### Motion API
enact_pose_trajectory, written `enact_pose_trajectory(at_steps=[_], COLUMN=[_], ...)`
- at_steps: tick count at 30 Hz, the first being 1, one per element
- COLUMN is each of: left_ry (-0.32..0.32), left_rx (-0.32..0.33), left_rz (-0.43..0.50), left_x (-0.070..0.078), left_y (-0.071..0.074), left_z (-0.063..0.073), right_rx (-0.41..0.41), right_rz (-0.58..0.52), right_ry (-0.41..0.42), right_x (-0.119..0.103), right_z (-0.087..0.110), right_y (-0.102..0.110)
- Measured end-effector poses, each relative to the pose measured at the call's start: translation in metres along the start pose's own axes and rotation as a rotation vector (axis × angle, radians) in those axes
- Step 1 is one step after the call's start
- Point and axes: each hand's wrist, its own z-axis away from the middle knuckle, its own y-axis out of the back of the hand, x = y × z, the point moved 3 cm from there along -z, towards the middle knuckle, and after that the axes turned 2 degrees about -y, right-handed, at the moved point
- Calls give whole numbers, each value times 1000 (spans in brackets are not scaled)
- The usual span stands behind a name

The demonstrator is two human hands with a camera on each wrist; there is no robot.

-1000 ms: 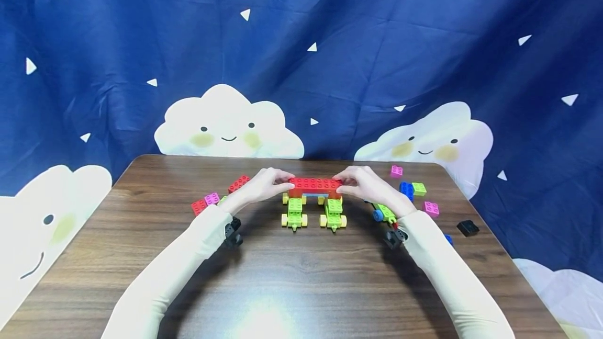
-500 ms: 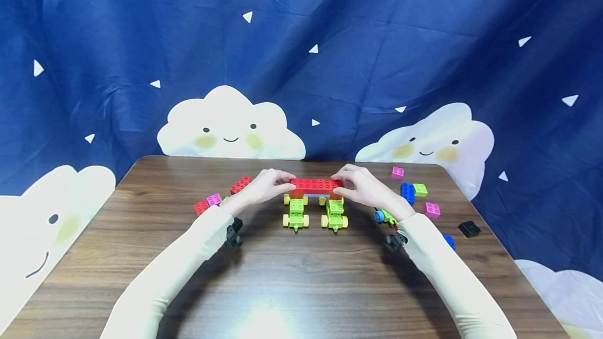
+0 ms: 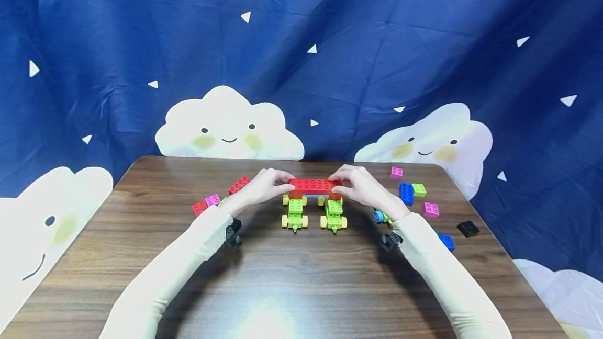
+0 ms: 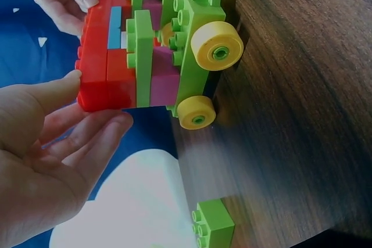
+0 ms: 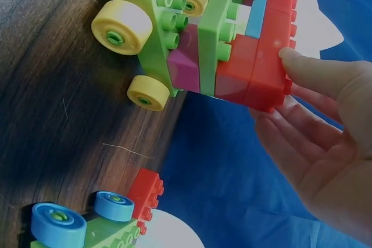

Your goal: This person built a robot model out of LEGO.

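A toy brick build stands at the middle of the table in the head view, topped by a long red brick layer [image 3: 313,186]. Two lime wheeled bases [image 3: 295,217] with yellow wheels carry it. Between base and red layer, the left wrist view shows a purple brick [image 4: 165,76] and an upright-looking lime brick [image 4: 143,56]; a blue brick [image 4: 114,27] spans below the red. My left hand [image 3: 265,186] pinches the red layer's left end, thumb on the near side, fingers behind. At the right end, my right hand [image 3: 361,186] pinches it the same way.
Left of the build lie red bricks [image 3: 239,184] and a pink brick [image 3: 212,200]. On the right are a blue brick [image 3: 406,194], a lime brick [image 3: 419,190], a pink brick [image 3: 431,210] and a black brick [image 3: 468,228]. A blue-wheeled base [image 5: 87,230] sits near my right wrist.
My right hand has shifted slightly left along the red layer, its forearm moving with it. The left hand keeps its place, and the build stays put.
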Motion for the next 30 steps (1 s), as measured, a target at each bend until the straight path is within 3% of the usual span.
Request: enact_pose_trajectory(at_steps=[5, 10, 18, 30], left_ry=[2, -13, 14, -29], left_rx=[0, 47, 115, 97], left_rz=[8, 7, 32, 9], left_x=[-1, -2, -2, 2], left_y=[-1, 0, 1, 6], left_z=[0, 1, 4, 5], right_rx=[-13, -24, -29, -11], right_rz=[6, 7, 14, 14], right_ry=[-2, -11, -16, 4], right_x=[1, 1, 0, 2], right_z=[0, -1, 0, -1], right_y=[0, 0, 0, 1])
